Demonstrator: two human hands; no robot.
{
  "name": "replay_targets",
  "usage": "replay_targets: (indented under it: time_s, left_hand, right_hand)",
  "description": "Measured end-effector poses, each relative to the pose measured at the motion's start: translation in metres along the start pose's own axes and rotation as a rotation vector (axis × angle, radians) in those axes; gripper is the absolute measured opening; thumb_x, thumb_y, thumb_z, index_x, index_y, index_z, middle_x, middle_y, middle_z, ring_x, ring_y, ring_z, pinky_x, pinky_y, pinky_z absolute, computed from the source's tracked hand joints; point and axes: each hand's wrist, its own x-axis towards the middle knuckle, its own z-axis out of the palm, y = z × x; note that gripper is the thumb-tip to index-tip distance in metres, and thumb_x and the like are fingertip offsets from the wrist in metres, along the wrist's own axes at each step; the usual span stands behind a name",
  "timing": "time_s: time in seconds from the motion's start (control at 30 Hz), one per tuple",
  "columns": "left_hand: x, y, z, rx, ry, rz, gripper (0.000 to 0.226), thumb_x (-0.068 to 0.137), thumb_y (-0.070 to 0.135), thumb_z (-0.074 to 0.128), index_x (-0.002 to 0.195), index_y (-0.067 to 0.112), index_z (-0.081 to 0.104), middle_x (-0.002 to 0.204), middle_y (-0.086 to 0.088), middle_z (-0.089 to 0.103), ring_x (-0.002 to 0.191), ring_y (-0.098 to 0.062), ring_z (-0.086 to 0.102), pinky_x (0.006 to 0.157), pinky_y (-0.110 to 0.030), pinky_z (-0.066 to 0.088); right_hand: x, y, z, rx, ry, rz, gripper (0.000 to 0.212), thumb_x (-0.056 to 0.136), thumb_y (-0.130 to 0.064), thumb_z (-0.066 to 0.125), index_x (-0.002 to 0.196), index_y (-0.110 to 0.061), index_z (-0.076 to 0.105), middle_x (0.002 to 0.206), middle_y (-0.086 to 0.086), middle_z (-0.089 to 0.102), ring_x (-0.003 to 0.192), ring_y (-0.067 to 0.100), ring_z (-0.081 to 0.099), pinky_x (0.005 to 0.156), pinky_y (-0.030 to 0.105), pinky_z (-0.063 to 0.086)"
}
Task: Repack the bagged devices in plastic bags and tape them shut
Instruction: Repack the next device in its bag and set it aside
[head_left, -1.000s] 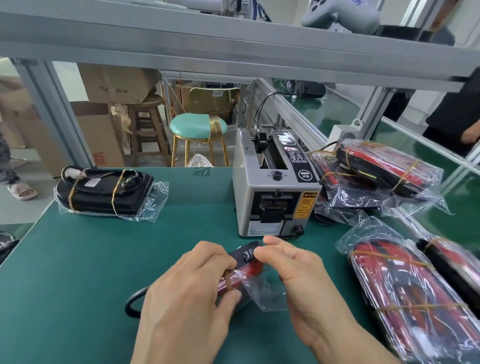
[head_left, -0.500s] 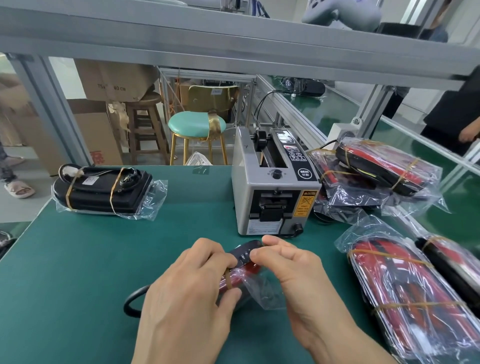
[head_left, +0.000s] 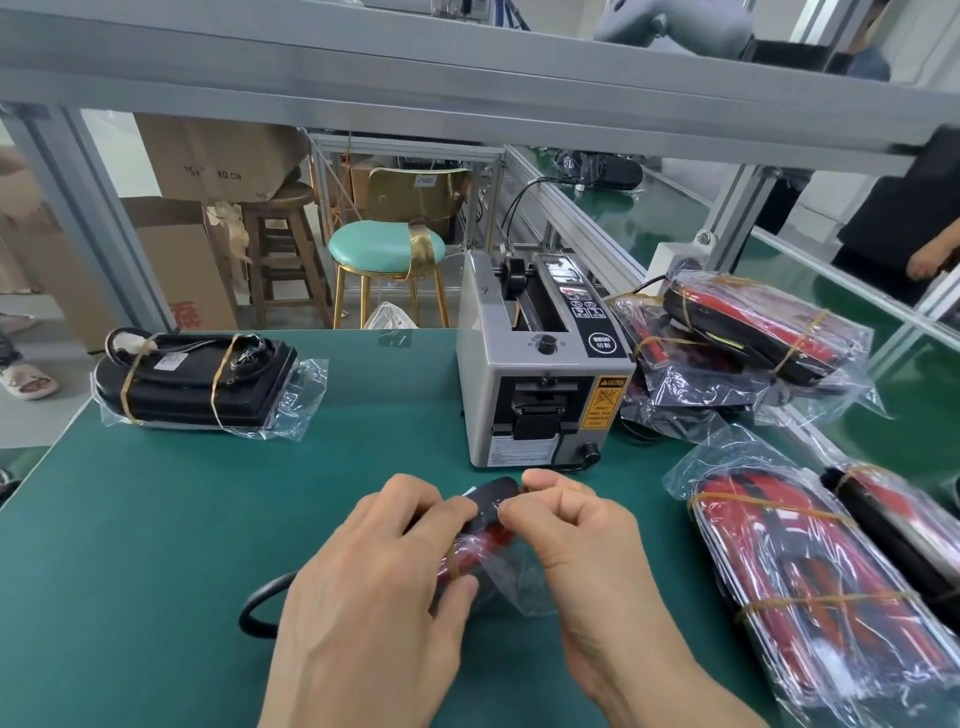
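Note:
A black and red device (head_left: 491, 522) in a clear plastic bag (head_left: 514, 587) lies on the green mat (head_left: 156, 545) near the front. My left hand (head_left: 374, 597) grips the device from above, fingers curled over it and thumb against the bag. My right hand (head_left: 576, 540) pinches the bag's open end at the device's far tip. A black cable loop (head_left: 257, 608) pokes out left of my left hand. The grey tape dispenser (head_left: 540, 374) stands just behind the hands.
One bagged black device (head_left: 197, 384) lies at the back left. Several bagged red and black devices are piled at the right (head_left: 748, 332) and front right (head_left: 810, 582). An aluminium frame beam (head_left: 467, 88) runs overhead. A person's arm (head_left: 930, 254) shows far right.
My right hand's fingers have curled tighter on the bag's end at the device tip. Both hands have stayed nearly in place.

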Motion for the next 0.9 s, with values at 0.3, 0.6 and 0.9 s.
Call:
replay_targets:
  time_s: [0.3, 0.6, 0.9]
  left_hand:
    - [0.0021, 0.0011, -0.0010, -0.012, 0.005, -0.029, 0.061, 0.035, 0.017, 0.094, 0.088, 0.025, 0.063, 0.078, 0.015, 0.058, 0.075, -0.008, 0.045, 0.054, -0.005, 0.029]
    - [0.0023, 0.0024, -0.0025, -0.016, 0.001, -0.013, 0.058, 0.038, 0.018, 0.093, 0.088, 0.026, 0.064, 0.079, 0.014, 0.058, 0.075, -0.008, 0.045, 0.046, -0.017, 0.041]
    - [0.0018, 0.0006, -0.0009, -0.021, -0.010, 0.026, 0.055, 0.040, 0.016, 0.093, 0.089, 0.027, 0.073, 0.079, 0.010, 0.058, 0.072, -0.008, 0.044, 0.041, -0.027, 0.046]
  right_hand:
    - [-0.0044, -0.0008, -0.0045, 0.196, -0.042, 0.084, 0.009, 0.069, -0.010, 0.073, 0.063, -0.004, 0.076, 0.108, -0.005, 0.058, 0.077, -0.010, 0.059, 0.053, 0.011, 0.047]
    - [-0.0043, 0.0009, -0.0019, 0.112, -0.027, 0.014, 0.007, 0.062, -0.007, 0.072, 0.059, -0.001, 0.073, 0.114, 0.005, 0.058, 0.079, -0.015, 0.056, 0.052, 0.004, 0.042]
    - [-0.0008, 0.0012, -0.0021, 0.040, -0.031, -0.034, 0.011, 0.065, -0.001, 0.072, 0.054, -0.003, 0.071, 0.113, 0.010, 0.060, 0.076, -0.018, 0.055, 0.050, 0.000, 0.038]
